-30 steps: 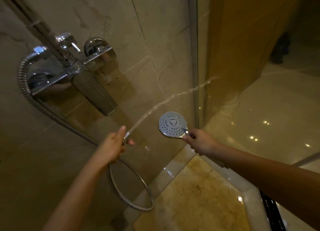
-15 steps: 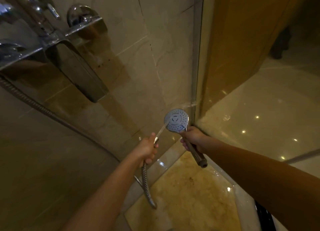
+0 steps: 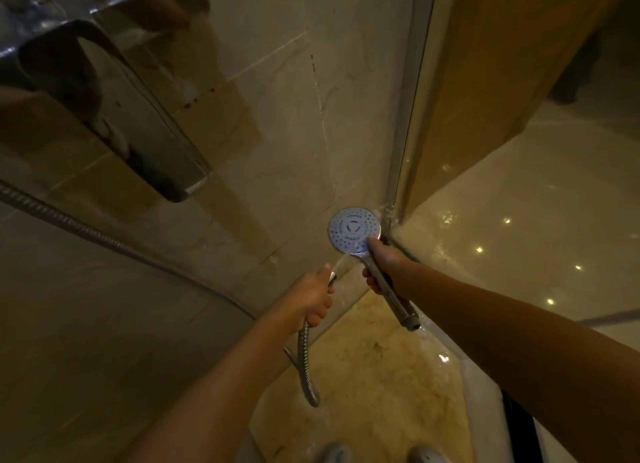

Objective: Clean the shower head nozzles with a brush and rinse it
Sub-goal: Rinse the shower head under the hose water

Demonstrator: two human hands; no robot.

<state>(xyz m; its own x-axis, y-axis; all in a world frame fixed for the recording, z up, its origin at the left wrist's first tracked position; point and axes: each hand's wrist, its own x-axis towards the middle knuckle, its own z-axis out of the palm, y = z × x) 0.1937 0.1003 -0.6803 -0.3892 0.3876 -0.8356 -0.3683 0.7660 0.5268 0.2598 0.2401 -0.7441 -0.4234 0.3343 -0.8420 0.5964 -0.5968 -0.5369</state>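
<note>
Shower head (image 3: 353, 228) sits right of centre in the frame, detached from the hose (image 3: 306, 369), with its round nozzle face turned toward the camera, close to the corner where the tiled wall (image 3: 294, 133) meets the glass panel (image 3: 485, 98). A triangular mark shows at the centre of the face, too small to read. The right hand (image 3: 382, 268) is curled round the chrome handle just below the head, thumb tip on the lower rim of the face; the handle's open end points to the lower right. The left hand (image 3: 311, 299), lower centre, grips the hose at its end. A stream of water (image 3: 343, 263) runs from that end to the bottom edge of the head. The chrome mixer tap (image 3: 114, 116) occupies the upper left. The stained shower floor (image 3: 363, 386) lies at lower centre.
</note>
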